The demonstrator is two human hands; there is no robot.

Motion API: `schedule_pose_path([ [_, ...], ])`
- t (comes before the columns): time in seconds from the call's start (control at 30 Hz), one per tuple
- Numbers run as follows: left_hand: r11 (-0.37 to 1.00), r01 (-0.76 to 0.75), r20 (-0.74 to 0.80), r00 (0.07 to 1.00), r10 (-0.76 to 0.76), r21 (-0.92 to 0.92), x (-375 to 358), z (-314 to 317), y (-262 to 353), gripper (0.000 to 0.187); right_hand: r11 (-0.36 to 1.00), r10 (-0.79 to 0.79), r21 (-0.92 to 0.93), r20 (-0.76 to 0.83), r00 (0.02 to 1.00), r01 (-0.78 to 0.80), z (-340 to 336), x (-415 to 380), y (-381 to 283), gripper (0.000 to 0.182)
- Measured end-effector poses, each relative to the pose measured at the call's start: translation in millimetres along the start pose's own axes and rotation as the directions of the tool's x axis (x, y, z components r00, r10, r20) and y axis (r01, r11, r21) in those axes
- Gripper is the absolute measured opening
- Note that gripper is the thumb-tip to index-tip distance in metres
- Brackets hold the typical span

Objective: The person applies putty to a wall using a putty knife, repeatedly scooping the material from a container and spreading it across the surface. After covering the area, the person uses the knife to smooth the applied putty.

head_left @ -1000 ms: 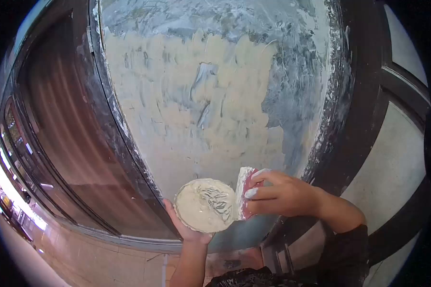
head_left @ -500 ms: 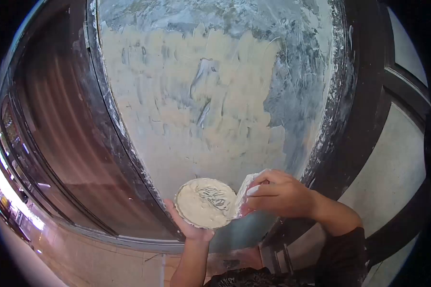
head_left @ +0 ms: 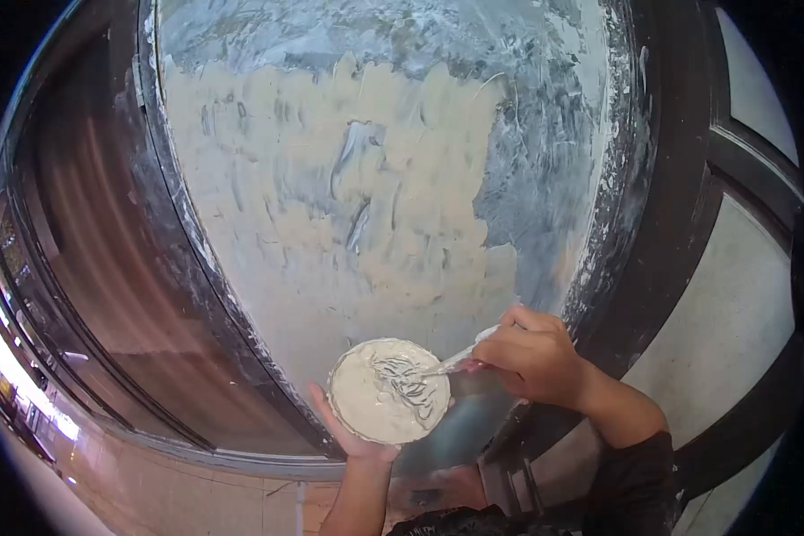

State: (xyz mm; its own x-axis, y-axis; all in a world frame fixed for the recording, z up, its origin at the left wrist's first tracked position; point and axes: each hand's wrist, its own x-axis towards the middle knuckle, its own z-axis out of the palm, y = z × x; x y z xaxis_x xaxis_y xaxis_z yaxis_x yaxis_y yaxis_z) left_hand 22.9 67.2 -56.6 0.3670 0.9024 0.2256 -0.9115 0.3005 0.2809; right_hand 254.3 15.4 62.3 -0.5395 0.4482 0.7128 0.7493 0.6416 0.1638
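Note:
A round bowl of cream-coloured putty [head_left: 357,402] rests in my left hand [head_left: 359,439], the palm beneath it and the thumb side along its left rim. Grey streaks mark the putty's surface in the middle and at the right. My right hand [head_left: 529,355] is closed on a putty knife [head_left: 460,359], seen nearly edge-on and smeared with white. Its tip reaches over the bowl's right rim to the streaked putty; whether it touches is hard to tell. Behind both hands stands a wall panel [head_left: 402,205] partly coated in cream putty, with grey-blue patches at the top and right.
Dark frames border the panel, with a brown door [head_left: 107,268] on the left and a dark frame with pale panels [head_left: 715,277] on the right. Tiled floor [head_left: 196,482] lies below. Bright light enters at the far left.
The putty knife has turned from broadside to nearly edge-on, and its tip has moved left over the bowl. The view has shifted slightly, so the wall appears further left.

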Motion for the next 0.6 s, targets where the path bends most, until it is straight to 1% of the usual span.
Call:
schedule_pose_path([
  [0.03, 1.0, 0.003, 0.0, 1.0, -0.003, -0.001, -0.3, -0.2, -1.1, 0.101, 0.999, 0.039, -0.005, 0.003, 0.999, -0.039, -2.2, -0.2, 1.5, 0.024],
  [0.07, 0.999, 0.012, 0.027, 1.0, -0.01, -0.046, -0.1, 0.1, -2.0, 0.101, 0.999, 0.041, -0.008, 0.003, 0.999, -0.041, -3.8, -0.2, 4.2, 0.024],
  [0.13, 0.991, 0.03, 0.085, 0.996, -0.019, -0.132, 1.2, 1.6, -2.8, 0.102, 0.993, 0.12, 0.006, -0.083, 0.989, -0.12, -5.9, 0.4, 12.6, 0.017],
  [0.17, 0.984, 0.043, 0.115, 0.993, -0.023, -0.173, 2.0, 2.2, -2.7, 0.103, 0.993, 0.121, 0.003, -0.087, 0.989, -0.121, -6.9, 1.1, 19.3, 0.017],
  [0.23, 0.964, 0.068, 0.167, 0.986, -0.025, -0.257, 0.1, 1.5, -3.8, 0.104, 0.97, 0.242, 0.017, -0.213, 0.947, -0.244, -12.6, 2.2, 36.1, 0.012],
  [0.27, 0.992, 0.019, 0.147, 0.989, -0.002, -0.121, 0.7, -3.3, -4.1, 0.104, 0.946, 0.322, 0.024, -0.202, 0.925, -0.324, -18.8, 2.3, 43.7, 0.011],
  [0.3, 0.992, 0.019, 0.146, 0.989, -0.001, -0.121, 0.3, -4.0, -3.7, 0.104, 0.946, 0.322, 0.024, -0.202, 0.925, -0.324, -23.2, 2.3, 53.1, 0.011],
  [0.37, 0.998, -0.022, 0.106, 0.994, 0.028, -0.054, -0.9, -5.0, -2.7, 0.103, 0.894, 0.443, 0.07, -0.297, 0.846, -0.443, -26.8, 2.5, 73.6, 0.014],
  [0.4, 0.999, -0.042, 0.087, 0.995, 0.043, -0.018, -1.7, -5.3, -2.1, 0.103, 0.895, 0.442, 0.072, -0.297, 0.847, -0.441, -28.6, 3.4, 81.1, 0.014],
  [0.47, 0.995, -0.082, 0.049, 0.996, 0.079, 0.057, -4.2, -5.3, -0.7, 0.102, 0.858, 0.507, 0.097, -0.307, 0.805, -0.504, -29.5, 5.2, 93.1, 0.017],
  [0.5, 0.99, -0.099, 0.031, 0.995, 0.097, 0.097, -5.9, -5.0, 0.1, 0.102, 0.859, 0.508, 0.102, -0.307, 0.805, -0.503, -27.7, 5.6, 97.2, 0.017],
  [0.53, 0.984, -0.116, 0.013, 0.993, 0.116, 0.136, -8.0, -4.7, 0.8, 0.102, 0.835, 0.545, 0.103, -0.284, 0.789, -0.54, -25.6, 5.8, 100.9, 0.018],
  [0.57, 0.983, -0.119, 0.012, 0.993, 0.119, 0.139, -8.9, -3.0, 1.3, 0.102, 0.811, 0.581, 0.102, -0.261, 0.771, -0.577, -23.3, 6.0, 104.7, 0.019],
  [0.6, 0.983, -0.122, 0.008, 0.992, 0.122, 0.14, -9.5, -1.5, 1.6, 0.101, 0.815, 0.566, 0.059, -0.296, 0.77, -0.577, -21.1, 6.1, 108.8, 0.02],
])
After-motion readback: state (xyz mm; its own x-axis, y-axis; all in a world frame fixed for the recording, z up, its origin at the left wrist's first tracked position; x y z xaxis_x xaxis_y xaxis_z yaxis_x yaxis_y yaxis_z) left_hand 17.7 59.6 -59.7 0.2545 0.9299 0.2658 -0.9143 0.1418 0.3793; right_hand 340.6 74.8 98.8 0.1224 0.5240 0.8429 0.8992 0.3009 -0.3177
